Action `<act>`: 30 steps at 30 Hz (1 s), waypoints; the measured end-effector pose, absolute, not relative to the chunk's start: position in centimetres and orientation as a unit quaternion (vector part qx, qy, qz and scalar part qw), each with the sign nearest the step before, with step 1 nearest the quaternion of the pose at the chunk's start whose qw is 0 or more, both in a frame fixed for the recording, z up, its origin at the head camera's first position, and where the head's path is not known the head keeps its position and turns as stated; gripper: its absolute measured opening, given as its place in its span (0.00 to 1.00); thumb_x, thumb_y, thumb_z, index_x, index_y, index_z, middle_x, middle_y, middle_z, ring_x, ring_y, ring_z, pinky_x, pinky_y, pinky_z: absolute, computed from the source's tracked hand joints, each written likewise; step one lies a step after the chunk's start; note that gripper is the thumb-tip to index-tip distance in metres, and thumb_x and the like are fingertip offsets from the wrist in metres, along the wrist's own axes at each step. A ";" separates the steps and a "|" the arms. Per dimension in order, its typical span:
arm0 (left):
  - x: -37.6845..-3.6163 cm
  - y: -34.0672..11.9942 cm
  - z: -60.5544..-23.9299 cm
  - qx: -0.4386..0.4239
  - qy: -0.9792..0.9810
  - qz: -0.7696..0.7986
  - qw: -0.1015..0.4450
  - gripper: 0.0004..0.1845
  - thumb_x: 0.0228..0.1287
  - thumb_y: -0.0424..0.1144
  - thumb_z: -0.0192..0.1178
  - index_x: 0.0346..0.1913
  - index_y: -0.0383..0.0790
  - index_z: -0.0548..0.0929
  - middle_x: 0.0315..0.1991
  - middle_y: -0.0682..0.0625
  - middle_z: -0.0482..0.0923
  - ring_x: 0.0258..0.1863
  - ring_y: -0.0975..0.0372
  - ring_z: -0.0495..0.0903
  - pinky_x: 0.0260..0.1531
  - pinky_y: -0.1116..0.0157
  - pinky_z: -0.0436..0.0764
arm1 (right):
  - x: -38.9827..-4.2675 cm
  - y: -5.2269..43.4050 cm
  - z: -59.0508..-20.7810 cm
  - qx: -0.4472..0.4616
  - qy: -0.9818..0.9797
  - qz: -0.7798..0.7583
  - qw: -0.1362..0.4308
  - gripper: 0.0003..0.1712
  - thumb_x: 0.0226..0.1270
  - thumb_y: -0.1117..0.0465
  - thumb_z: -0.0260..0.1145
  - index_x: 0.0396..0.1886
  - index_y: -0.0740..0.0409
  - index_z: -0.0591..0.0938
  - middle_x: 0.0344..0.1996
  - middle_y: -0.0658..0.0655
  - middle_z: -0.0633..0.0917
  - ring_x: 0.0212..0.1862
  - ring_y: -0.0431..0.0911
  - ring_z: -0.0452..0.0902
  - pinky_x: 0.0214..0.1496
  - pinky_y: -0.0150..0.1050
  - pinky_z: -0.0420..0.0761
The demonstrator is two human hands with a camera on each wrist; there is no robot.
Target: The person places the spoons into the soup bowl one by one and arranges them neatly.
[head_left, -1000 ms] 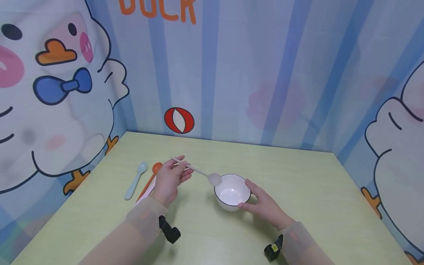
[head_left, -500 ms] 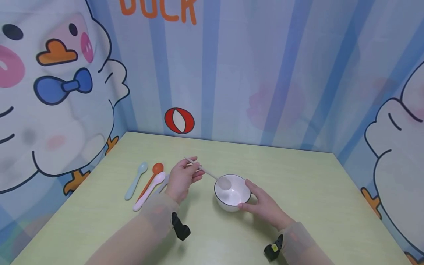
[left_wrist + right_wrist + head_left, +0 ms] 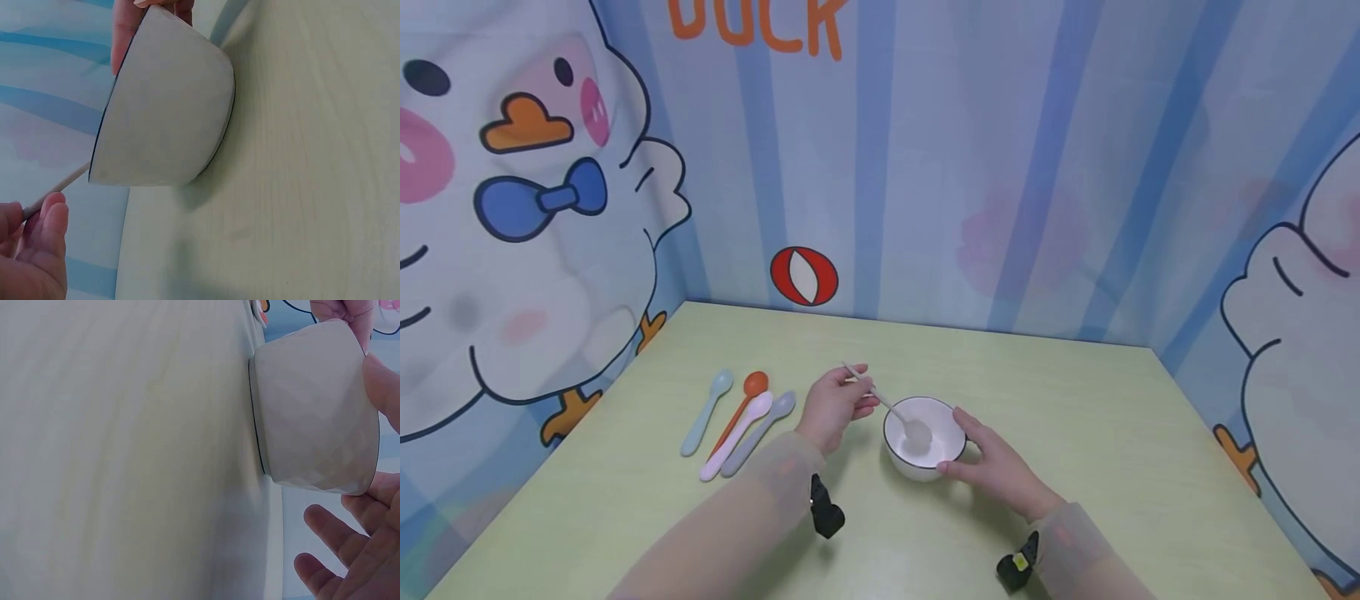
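Note:
My left hand (image 3: 838, 408) pinches the thin handle of a pale beige spoon (image 3: 917, 435) between thumb and fingers. The spoon slants down to the right, its head inside a white bowl (image 3: 904, 463) with a dark rim; whether it touches the bottom I cannot tell. On the bowl's right side my right hand (image 3: 1000, 467) grips the rim, thumb at the near side and fingers at the far side. Faceted outer walls of the bowl (image 3: 315, 409) show in the right wrist view. In the left wrist view the bowl (image 3: 165, 100) hides the spoon's head.
Left of my left hand lie a light blue spoon (image 3: 703, 417), an orange spoon (image 3: 756, 384), a pink spoon (image 3: 737, 437) and a grey spoon (image 3: 760, 435), close together. The pale yellow table (image 3: 1075, 417) meets a printed curtain (image 3: 925, 167) at its back and sides.
My left hand has moved right with the beige spoon, whose head has gone from the bowl's left rim to inside it. The pink and grey spoons have come into view. My right hand stays put.

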State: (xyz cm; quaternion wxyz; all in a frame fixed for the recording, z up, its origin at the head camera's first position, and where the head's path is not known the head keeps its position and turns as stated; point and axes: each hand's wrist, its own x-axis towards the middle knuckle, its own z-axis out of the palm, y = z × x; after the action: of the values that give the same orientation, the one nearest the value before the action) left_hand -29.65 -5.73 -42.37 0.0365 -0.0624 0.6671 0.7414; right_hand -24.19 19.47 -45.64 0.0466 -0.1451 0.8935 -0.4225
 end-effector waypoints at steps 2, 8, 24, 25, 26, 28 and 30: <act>-29.8 -5.6 -42.6 -0.059 0.672 0.737 0.041 0.18 0.67 0.37 0.60 0.59 0.40 0.77 0.42 0.41 0.81 0.35 0.59 0.85 0.38 0.66 0.83 | -24.2 19.5 -45.6 -0.144 0.893 -0.423 0.047 0.57 0.52 0.42 0.74 0.75 0.56 0.57 0.74 0.55 0.56 0.74 0.56 0.49 0.71 0.58 0.50; -30.2 -4.9 -43.0 -0.047 0.692 0.719 0.045 0.18 0.67 0.35 0.59 0.59 0.37 0.77 0.40 0.41 0.81 0.34 0.61 0.83 0.39 0.67 0.83 | -24.3 19.4 -45.5 -0.149 0.894 -0.421 0.044 0.56 0.52 0.42 0.74 0.75 0.57 0.57 0.74 0.56 0.56 0.73 0.57 0.51 0.71 0.58 0.50; -31.1 -4.1 -42.6 -0.029 0.773 0.629 0.082 0.19 0.67 0.36 0.60 0.58 0.33 0.78 0.43 0.44 0.81 0.39 0.59 0.80 0.46 0.62 0.80 | -24.3 19.2 -45.6 -0.148 0.887 -0.435 0.048 0.54 0.54 0.47 0.74 0.75 0.57 0.57 0.74 0.57 0.56 0.73 0.57 0.52 0.71 0.59 0.51; -31.2 -4.1 -42.4 -0.029 0.778 0.622 0.089 0.18 0.67 0.36 0.60 0.57 0.33 0.78 0.44 0.44 0.81 0.39 0.58 0.80 0.47 0.62 0.80 | -24.2 19.2 -45.6 -0.148 0.887 -0.435 0.048 0.54 0.54 0.47 0.74 0.75 0.57 0.57 0.74 0.57 0.56 0.73 0.58 0.52 0.71 0.59 0.51; -31.3 -4.1 -42.3 -0.030 0.783 0.614 0.097 0.17 0.67 0.37 0.60 0.56 0.34 0.79 0.46 0.45 0.80 0.39 0.58 0.80 0.47 0.62 0.80 | -24.2 19.2 -45.6 -0.148 0.886 -0.436 0.048 0.54 0.54 0.48 0.74 0.75 0.57 0.57 0.74 0.57 0.57 0.73 0.57 0.51 0.71 0.59 0.51; -31.6 -4.2 -42.1 -0.027 0.788 0.606 0.107 0.16 0.67 0.37 0.60 0.54 0.34 0.80 0.48 0.45 0.80 0.39 0.58 0.80 0.47 0.62 0.80 | -24.2 19.2 -45.6 -0.148 0.886 -0.436 0.048 0.53 0.55 0.48 0.74 0.75 0.58 0.57 0.74 0.57 0.57 0.73 0.57 0.51 0.71 0.59 0.51; -31.7 -4.1 -42.1 -0.028 0.789 0.603 0.111 0.15 0.67 0.37 0.60 0.53 0.34 0.81 0.50 0.45 0.79 0.38 0.58 0.80 0.46 0.63 0.80 | -24.2 19.2 -45.6 -0.147 0.887 -0.436 0.047 0.53 0.54 0.49 0.74 0.75 0.58 0.57 0.74 0.57 0.57 0.73 0.57 0.51 0.71 0.59 0.51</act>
State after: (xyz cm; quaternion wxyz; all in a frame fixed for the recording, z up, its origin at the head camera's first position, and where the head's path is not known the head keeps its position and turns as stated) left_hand -31.73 -4.11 -42.07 0.1107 -0.0276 0.7895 0.6031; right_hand -24.24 19.18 -45.61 0.0469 -0.1465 0.8867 -0.4359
